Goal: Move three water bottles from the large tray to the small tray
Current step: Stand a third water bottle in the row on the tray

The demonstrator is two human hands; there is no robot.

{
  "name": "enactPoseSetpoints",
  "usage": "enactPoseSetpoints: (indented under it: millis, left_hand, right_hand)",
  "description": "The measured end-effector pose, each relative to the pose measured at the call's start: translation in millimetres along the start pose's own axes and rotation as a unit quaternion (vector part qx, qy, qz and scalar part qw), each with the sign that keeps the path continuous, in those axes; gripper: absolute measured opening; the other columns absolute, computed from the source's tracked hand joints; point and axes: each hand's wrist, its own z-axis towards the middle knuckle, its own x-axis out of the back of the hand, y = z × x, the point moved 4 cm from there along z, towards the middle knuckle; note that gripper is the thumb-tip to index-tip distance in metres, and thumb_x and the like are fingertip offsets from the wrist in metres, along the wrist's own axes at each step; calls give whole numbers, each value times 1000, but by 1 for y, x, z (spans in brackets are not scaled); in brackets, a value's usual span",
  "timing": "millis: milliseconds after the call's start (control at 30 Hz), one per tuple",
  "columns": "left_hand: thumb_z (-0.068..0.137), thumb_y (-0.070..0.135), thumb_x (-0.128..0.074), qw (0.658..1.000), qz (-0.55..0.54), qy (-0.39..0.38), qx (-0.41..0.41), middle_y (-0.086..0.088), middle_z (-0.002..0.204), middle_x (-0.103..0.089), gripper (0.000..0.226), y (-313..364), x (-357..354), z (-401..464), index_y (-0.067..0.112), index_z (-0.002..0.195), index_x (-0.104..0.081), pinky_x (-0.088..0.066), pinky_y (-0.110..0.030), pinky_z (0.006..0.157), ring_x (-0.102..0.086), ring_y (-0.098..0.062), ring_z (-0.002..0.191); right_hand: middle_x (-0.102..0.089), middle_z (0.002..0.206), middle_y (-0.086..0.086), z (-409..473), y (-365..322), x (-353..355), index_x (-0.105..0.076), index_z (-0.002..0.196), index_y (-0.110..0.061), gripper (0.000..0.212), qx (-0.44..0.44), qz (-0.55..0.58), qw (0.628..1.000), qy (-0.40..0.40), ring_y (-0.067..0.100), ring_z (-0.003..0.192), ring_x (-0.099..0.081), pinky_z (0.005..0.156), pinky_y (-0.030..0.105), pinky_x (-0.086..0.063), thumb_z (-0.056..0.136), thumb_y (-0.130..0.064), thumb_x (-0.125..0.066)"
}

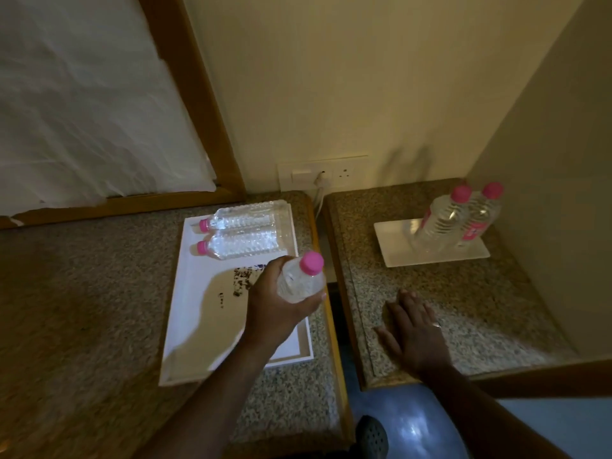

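My left hand (278,309) is shut on a clear water bottle with a pink cap (303,276), held upright above the right edge of the large white tray (192,313). Two more pink-capped bottles (241,220) (238,245) lie on their sides at the tray's far end. On the right counter, the small white tray (394,243) carries two upright pink-capped bottles (442,220) (480,217). My right hand (414,329) rests flat and open on the right counter, nearer to me than the small tray.
A gap (334,293) separates the two speckled stone counters with wooden edges. A wall socket with a white plug and cable (321,180) sits behind the gap. A wall (546,226) bounds the right counter. A wooden frame (212,127) stands at the back left.
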Motion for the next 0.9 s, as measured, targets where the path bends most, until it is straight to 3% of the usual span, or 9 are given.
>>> enactPoseSetpoints:
  millis: [100,233,333,433,567,767,833,900]
  left_hand:
    - [55,55,-87,996,77,-22,-46,23,102,-64,65,6,6,9,44,110,-53,-51,-17,71,-61,3,94]
    - [49,66,-80,992,120,-15,-39,17,91,-68,67,18,25,29,34,104,-59,-55,-26,69,-67,-6,86]
    - [47,68,-77,993,108,-22,-38,12,98,-72,75,40,27,48,29,109,-63,-57,-28,74,-68,-4,91]
    - [47,63,-81,995,73,-39,-50,14,104,-71,76,73,12,66,32,113,-62,-56,-28,77,-67,0,93]
    - [44,51,-87,994,23,-88,-53,8,100,-74,74,108,-38,96,25,109,-63,-57,-26,75,-71,-4,90]
    - [55,29,-94,985,50,-144,-74,-3,106,-72,65,107,-130,134,18,110,-61,-59,-44,85,-70,-16,96]
    - [54,32,-95,981,75,-160,-83,-1,106,-72,67,105,-158,141,20,110,-61,-58,-40,84,-69,-15,98]
    - [53,30,-95,976,87,-175,-92,11,97,-70,62,101,-180,145,30,104,-60,-55,-19,76,-66,5,91]
  right_hand:
    - [-35,156,16,-1,1,1,-48,141,-18,70,-1,19,1000,2,34,147,-24,116,56,-26,94,-69,-34]
    - [-39,152,18,-2,27,15,-52,136,-18,72,-76,65,994,41,37,142,-31,108,58,-38,91,-72,-37]
    - [-40,151,21,-2,64,28,-53,135,-13,76,-120,47,990,56,40,140,-34,103,57,-42,89,-72,-38]
    - [-36,154,20,2,95,35,-47,141,-15,74,-146,27,987,55,39,143,-27,106,57,-37,93,-70,-39]
    - [-24,161,18,16,118,36,-38,148,-16,82,-168,27,985,43,34,149,-13,117,53,-18,89,-73,-33]
    - [-16,163,16,27,133,34,-28,153,-20,87,-166,18,986,31,33,150,-7,119,52,-7,88,-78,-23]
    - [-18,163,18,27,133,32,-30,153,-18,87,-162,14,986,29,35,150,-8,119,51,-6,89,-77,-22]
    - [-20,162,19,27,135,32,-30,152,-17,88,-162,12,986,26,35,150,-9,120,53,-6,89,-77,-21]
